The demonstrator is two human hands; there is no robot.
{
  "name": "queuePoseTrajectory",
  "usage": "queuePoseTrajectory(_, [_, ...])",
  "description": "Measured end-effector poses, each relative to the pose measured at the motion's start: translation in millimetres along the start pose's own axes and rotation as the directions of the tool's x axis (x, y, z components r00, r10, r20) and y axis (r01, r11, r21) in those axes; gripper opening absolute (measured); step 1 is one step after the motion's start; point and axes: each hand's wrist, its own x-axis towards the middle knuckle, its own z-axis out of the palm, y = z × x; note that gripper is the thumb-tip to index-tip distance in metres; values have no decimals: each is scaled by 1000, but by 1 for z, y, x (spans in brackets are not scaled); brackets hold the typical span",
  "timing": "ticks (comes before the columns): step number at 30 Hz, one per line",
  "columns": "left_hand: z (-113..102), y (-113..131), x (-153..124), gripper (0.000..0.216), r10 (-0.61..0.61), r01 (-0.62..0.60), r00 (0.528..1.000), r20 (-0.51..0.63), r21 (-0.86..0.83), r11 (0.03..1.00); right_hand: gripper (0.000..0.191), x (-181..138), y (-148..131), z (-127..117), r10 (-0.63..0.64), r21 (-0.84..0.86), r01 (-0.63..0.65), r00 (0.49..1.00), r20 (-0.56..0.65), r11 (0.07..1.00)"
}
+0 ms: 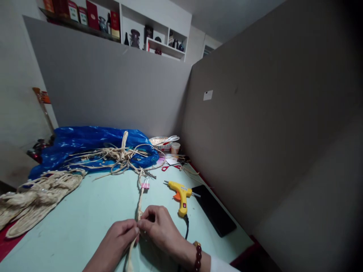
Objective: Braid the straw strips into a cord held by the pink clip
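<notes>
A pale braid of plant-fibre strands (140, 200) runs down the table toward me. My left hand (120, 238) pinches it from the left near the lower end, and loose strands (129, 257) hang below the fingers. From the right, my right hand (161, 228) pinches the same braid, its thumb and fingertips close against the left hand's. Farther up, a pink binder clip (145, 186) grips the braid near its top. The fingertips partly hide the spot where the strands meet.
A yellow glue gun (181, 192) lies right of the braid, beside a black tablet-like slab (214, 211). Behind are red scissors (171, 167), a basket (160, 142) and a blue plastic bag (93, 138) with loose fibre (116, 155). Woven fibre slippers (48, 200) lie at left. Grey partitions (113, 83) surround the table.
</notes>
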Motion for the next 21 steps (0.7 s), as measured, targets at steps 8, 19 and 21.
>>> queuePoseTrajectory(8, [-5,1,3,36,-36,38,999,-39,30,999,36,31,-24,-40,-192,-386,219,975,108,896])
queuePoseTrajectory(19, [-19,0,6,34,-76,86,996,-48,275,957,21,130,-5,-18,-47,-452,-5,994,-103,892])
queuePoseTrajectory(21, [-18,1,5,36,-86,88,996,-20,302,949,19,133,-2,-17,-55,-448,0,992,-111,894])
